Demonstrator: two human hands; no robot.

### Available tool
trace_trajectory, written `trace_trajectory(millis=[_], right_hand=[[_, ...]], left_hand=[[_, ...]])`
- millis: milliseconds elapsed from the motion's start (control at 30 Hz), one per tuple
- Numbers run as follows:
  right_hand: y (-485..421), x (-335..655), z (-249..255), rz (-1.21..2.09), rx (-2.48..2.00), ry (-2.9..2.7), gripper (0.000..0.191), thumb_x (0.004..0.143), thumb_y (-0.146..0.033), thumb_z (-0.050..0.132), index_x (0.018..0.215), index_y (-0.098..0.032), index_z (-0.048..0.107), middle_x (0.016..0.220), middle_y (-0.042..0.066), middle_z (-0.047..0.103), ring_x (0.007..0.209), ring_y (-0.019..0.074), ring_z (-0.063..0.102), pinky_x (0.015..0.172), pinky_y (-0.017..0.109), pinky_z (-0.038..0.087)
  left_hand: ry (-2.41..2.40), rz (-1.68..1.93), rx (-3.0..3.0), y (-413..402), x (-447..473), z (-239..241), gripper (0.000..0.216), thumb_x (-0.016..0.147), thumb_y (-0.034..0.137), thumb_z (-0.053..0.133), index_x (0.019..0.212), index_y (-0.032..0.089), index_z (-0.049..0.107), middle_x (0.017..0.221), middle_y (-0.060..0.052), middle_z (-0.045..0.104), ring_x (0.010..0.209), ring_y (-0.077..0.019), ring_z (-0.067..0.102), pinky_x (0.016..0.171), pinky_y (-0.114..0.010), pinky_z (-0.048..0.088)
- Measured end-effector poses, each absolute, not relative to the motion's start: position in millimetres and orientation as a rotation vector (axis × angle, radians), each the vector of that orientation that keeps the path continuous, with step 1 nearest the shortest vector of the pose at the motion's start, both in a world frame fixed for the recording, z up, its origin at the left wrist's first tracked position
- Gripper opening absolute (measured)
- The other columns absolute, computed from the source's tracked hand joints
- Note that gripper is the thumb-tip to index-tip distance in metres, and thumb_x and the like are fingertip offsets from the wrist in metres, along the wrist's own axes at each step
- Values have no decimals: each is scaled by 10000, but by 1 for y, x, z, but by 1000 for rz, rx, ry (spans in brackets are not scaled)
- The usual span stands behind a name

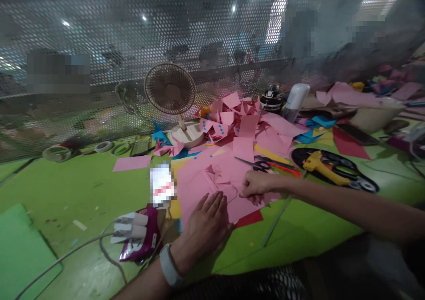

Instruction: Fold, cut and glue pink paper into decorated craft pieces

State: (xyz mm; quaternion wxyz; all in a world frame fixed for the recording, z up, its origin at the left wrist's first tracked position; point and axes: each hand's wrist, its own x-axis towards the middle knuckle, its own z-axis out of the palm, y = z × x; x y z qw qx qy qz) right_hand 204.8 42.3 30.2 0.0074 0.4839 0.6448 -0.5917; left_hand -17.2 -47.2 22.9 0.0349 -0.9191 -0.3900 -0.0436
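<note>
Two bare hands rest on a large matte sheet of pink paper (192,180): the left hand (207,218) lies palm down, fingers straight and close together, while the right hand (255,185) is curled with its fingers bent under; whether it pinches anything, I cannot tell. Just beyond the left fingertips, at eleven o'clock from between the hands, sits a small creased pink piece (212,176) with raised, angular folds. At one o'clock lie dark-handled scissors (262,163) with a slim pointed blade; between two and three, a yellow plastic tape dispenser (323,166). Toward nine or ten, a rectangular screen (162,185) glows. Farther out, crumpled, sharp-cornered pink paper heaps up (229,118) at twelve, and a round ribbed fan (171,89) stands at eleven on the green bench (93,185).
</note>
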Motion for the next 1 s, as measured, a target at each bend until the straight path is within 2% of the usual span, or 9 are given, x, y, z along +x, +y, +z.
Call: trace_trajectory(millis=[233,333,400,467,533,600,667,767,1000], right_hand=[[43,180,31,-1855,1342,2030,361,673,-448,628,572,-106,571,470,27,628,350,86,548,336,148,360],[42,174,30,-1828,1351,2020,326,694,-386,617,530,-111,556,430,21,613,340,86,542,328,147,346],[42,174,29,-1813,1360,2032,275,715,-311,587,525,-115,560,415,13,609,334,86,537,320,146,339],[43,175,29,-1808,1351,2047,240,721,-251,559,524,-115,570,405,8,607,330,85,536,319,145,344],[44,177,27,-1813,1338,2054,229,719,-225,547,522,-113,577,403,8,608,332,85,539,327,144,357],[44,178,26,-1820,1330,2059,227,719,-223,551,524,-111,576,411,11,613,342,88,549,339,145,373],[44,177,26,-1827,1334,2060,223,720,-228,561,531,-112,569,416,15,616,349,95,560,348,149,390],[41,177,28,-1837,1333,2062,224,729,-224,557,534,-115,555,415,19,613,373,110,582,357,155,412],[40,176,23,-1895,1313,2039,278,761,-221,539,502,-122,516,405,24,601,364,111,577,386,175,471]], left_hand=[[-1209,-151,-2810,-50,-16,23,621,865,520,289,1301,84,364,1319,-152,431,1242,-240,357,1027,-404,255],[-1186,-153,-2851,-48,-18,31,598,850,515,344,1285,107,385,1291,-138,467,1217,-232,392,1015,-393,274],[-1175,-175,-2918,-44,-21,42,501,843,469,396,1233,159,444,1233,-110,525,1161,-217,454,977,-379,322],[-1374,-232,-2906,-38,-22,54,361,848,420,407,1090,189,541,1072,-91,614,1024,-215,549,868,-359,406],[-1741,-286,-2789,-31,-21,63,338,855,424,379,921,167,587,864,-91,655,824,-220,613,721,-343,455],[-2086,-189,-2914,-22,-18,63,378,840,468,379,757,160,583,606,-50,629,579,-188,611,561,-290,456],[-2450,-86,-3097,-14,-14,58,455,831,517,352,642,156,553,447,-16,556,410,-151,554,444,-248,422],[-2709,-99,-3189,-6,-7,49,468,775,547,446,538,153,531,398,-1,523,357,-119,504,397,-220,395],[-2831,48,-3075,2,-10,46,409,708,490,569,477,155,528,340,19,474,323,-100,445,371,-210,365]])
